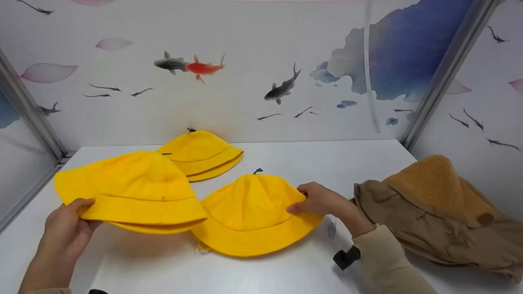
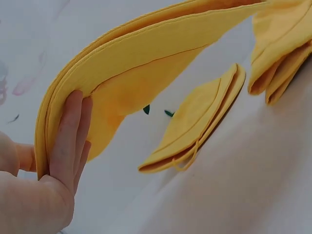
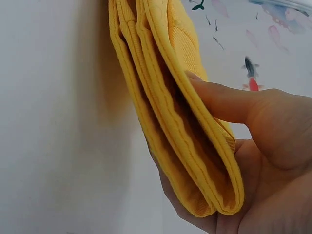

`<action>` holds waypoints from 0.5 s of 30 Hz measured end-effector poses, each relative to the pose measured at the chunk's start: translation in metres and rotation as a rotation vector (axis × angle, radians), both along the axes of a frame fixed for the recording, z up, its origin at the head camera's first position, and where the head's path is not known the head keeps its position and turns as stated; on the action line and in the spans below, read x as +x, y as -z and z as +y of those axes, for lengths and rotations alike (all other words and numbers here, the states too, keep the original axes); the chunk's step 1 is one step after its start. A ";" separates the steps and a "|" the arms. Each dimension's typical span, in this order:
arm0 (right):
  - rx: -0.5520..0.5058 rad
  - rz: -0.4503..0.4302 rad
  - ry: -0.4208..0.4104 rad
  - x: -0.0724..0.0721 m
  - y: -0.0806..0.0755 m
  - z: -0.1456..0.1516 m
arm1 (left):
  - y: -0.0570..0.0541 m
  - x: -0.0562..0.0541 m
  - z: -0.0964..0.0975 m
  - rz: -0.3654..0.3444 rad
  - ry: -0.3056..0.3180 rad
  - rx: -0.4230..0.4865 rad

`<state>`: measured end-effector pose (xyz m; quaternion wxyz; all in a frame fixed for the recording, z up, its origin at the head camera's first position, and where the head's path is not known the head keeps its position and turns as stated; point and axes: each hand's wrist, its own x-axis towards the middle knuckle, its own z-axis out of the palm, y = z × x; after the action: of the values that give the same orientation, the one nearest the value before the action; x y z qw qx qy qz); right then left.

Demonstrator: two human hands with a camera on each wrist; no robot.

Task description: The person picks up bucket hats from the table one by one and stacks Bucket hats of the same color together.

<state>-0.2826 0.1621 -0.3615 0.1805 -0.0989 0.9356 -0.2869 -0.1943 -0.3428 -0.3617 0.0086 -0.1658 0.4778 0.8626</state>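
My left hand (image 1: 67,232) pinches the brim of a yellow bucket hat (image 1: 139,183) between thumb and fingers, at its left end. The hat is folded flat and held above the table, its doubled brim showing in the left wrist view. My right hand (image 1: 318,201) grips the right side of another yellow bucket hat (image 1: 249,208), which has a small green sprout on its crown. Several layers of yellow brim (image 3: 170,122) lie between thumb and fingers in the right wrist view. Behind them, a third yellow bucket hat (image 1: 200,155) lies folded on the table.
On the right side lies a brown cloth hat (image 1: 433,241), with an orange-tan knitted hat (image 1: 433,188) on top of it. The white table (image 1: 286,273) meets a back wall (image 1: 245,110) printed with fish. Metal posts (image 1: 445,77) stand at the corners.
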 end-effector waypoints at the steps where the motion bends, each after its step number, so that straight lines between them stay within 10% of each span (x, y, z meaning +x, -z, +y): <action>1: 0.002 -0.004 0.005 0.000 0.000 0.000 | -0.001 -0.001 0.007 -0.004 0.006 0.007; 15: -0.002 -0.053 0.062 0.000 -0.002 -0.003 | -0.018 0.000 0.108 -0.002 0.123 -0.078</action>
<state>-0.2821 0.1587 -0.3600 0.1964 -0.0624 0.9328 -0.2956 -0.1941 -0.2347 -0.3440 0.0556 -0.1375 0.5201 0.8411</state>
